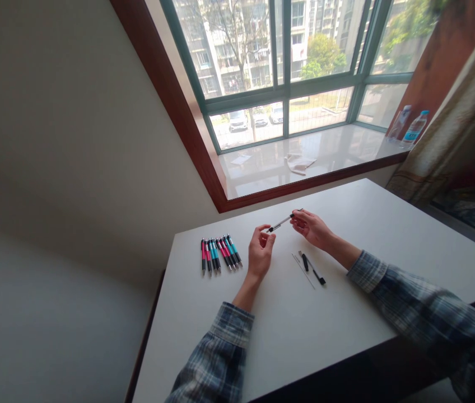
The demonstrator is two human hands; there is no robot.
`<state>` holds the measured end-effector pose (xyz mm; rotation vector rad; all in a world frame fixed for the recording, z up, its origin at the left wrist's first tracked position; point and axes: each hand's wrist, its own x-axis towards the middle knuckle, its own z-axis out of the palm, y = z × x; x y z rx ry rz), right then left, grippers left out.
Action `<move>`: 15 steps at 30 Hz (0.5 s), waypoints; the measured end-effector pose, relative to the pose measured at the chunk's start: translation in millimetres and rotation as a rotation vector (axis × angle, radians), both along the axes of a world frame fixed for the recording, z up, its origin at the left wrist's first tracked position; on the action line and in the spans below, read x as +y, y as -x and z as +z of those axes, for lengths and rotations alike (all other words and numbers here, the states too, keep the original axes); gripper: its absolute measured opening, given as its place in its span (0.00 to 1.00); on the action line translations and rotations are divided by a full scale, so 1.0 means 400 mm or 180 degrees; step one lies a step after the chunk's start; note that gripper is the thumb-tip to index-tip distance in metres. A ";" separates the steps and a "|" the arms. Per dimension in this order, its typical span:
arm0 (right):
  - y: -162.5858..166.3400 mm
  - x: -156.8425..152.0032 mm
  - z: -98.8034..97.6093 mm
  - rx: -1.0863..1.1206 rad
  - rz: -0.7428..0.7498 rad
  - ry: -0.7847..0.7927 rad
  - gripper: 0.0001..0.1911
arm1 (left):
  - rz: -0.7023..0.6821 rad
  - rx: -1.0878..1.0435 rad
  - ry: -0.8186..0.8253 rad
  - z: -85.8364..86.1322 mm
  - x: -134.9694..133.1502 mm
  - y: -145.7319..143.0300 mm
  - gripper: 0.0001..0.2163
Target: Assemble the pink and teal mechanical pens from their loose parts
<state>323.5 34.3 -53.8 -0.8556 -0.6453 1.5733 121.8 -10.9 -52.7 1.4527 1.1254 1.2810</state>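
Observation:
Over a white table (288,330), both my hands hold one thin pen part (282,222) between them. My left hand (260,251) pinches its dark lower end with curled fingers. My right hand (311,226) pinches the upper end. Below my right hand, loose pen pieces (311,267) lie on the table: a short black piece, a thin black-tipped piece and a thin refill. A row of several pink and teal pens (219,254) with black grips lies to the left of my left hand.
A window sill (338,151) runs behind the table with a crumpled white cloth (299,163) on it. Two plastic bottles (409,126) stand at the sill's right end. A curtain (456,129) hangs at the right.

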 end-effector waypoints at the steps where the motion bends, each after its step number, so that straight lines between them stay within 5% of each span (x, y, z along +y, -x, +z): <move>1: 0.002 -0.002 0.000 -0.0055 0.0027 0.0015 0.15 | 0.0033 -0.0013 -0.0001 0.000 0.001 0.001 0.17; 8: 0.015 -0.014 0.009 -0.0779 0.0327 -0.0276 0.16 | 0.0351 -0.0098 -0.0218 0.014 0.018 0.021 0.12; 15: 0.012 -0.033 0.042 -0.2291 0.0506 -0.1674 0.12 | 0.0795 0.0072 -0.0449 0.052 0.026 0.050 0.14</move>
